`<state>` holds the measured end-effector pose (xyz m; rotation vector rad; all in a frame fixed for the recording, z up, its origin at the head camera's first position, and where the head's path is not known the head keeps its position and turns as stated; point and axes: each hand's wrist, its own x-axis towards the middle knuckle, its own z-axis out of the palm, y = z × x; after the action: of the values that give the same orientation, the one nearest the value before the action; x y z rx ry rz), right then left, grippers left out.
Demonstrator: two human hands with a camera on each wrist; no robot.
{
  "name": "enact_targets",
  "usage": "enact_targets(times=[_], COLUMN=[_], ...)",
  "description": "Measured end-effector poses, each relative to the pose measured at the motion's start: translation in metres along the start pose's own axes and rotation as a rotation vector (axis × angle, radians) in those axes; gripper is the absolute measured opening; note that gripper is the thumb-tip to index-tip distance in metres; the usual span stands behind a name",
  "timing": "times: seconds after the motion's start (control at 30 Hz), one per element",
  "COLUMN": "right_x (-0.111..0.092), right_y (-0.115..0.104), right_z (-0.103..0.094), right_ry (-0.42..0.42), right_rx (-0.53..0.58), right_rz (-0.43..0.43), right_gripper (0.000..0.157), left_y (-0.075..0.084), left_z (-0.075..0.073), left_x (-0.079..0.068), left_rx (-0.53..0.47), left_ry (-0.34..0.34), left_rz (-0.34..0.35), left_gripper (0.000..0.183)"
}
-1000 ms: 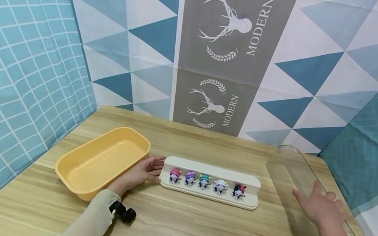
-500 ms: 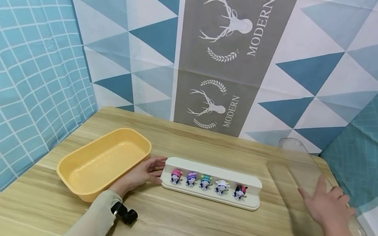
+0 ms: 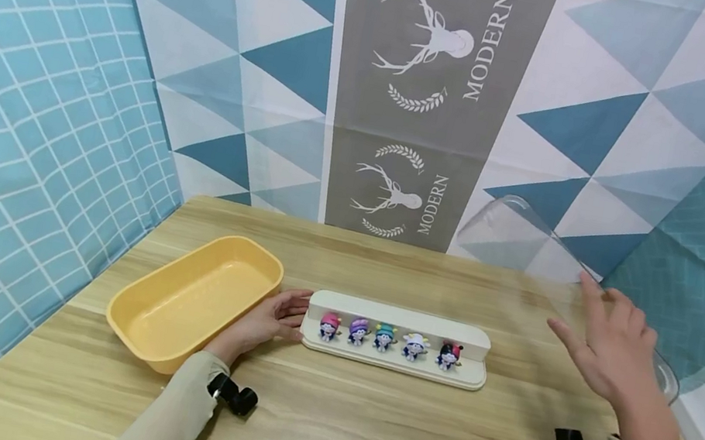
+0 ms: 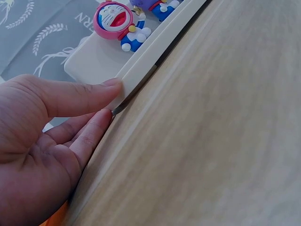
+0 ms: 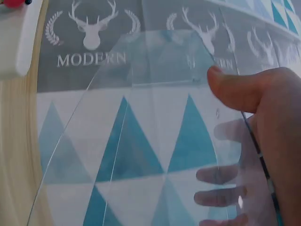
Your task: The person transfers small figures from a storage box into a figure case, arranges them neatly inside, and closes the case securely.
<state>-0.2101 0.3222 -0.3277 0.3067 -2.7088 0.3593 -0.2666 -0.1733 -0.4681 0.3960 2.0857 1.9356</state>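
A cream display stand (image 3: pixel 402 317) lies lengthwise on the table, with several small cartoon figurines (image 3: pixel 384 338) in differently coloured hats in a row on it. At its left end my left hand (image 3: pixel 259 324) pinches the base edge; in the left wrist view the thumb (image 4: pixel 89 96) is on the rim and the fingers lie just below. A long clear plastic cover (image 3: pixel 524 230), tilted, is up in the air at the right. My right hand (image 3: pixel 620 350) holds its long side, thumb on one face and fingers showing through it in the right wrist view.
A yellow oblong tub (image 3: pixel 148 314) stands on the wooden table (image 3: pixel 371 436), close to my left forearm. Patterned cloth (image 3: pixel 405 119) hangs behind the table, with blue checked cloth (image 3: pixel 31 77) at the left.
My right hand has raised the clear cover off the right side of the table, and its far end has swung up and left. My left hand and the stand have stayed in place.
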Motion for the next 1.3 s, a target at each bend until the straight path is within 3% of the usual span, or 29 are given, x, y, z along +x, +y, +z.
enact_targets(times=[0.27, 0.6, 0.8, 1.1, 1.3], right_x=[0.024, 0.048, 0.058, 0.066, 0.068], right_y=[-0.024, -0.044, -0.056, -0.074, -0.083], right_z=[0.000, 0.008, 0.017, 0.034, 0.044], right_ry=[0.008, -0.024, -0.125, -0.207, -0.213], right_rx=[-0.012, 0.084, 0.148, 0.034, 0.011], right_rz=[-0.252, -0.528, -0.609, -0.664, -0.690], right_gripper=[0.076, 0.072, 0.068, 0.071, 0.072], left_y=[0.001, 0.003, 0.002, 0.000, 0.001], left_z=[0.000, 0.001, 0.001, 0.000, 0.000], left_x=[0.000, 0.001, 0.001, 0.000, 0.001], left_rx=[0.001, 0.003, 0.008, 0.022, 0.019], left_ry=[0.002, -0.001, 0.006, 0.013, 0.008], left_rz=[-0.005, 0.003, -0.002, -0.017, -0.007], left_gripper=[0.082, 0.082, 0.082, 0.082, 0.082])
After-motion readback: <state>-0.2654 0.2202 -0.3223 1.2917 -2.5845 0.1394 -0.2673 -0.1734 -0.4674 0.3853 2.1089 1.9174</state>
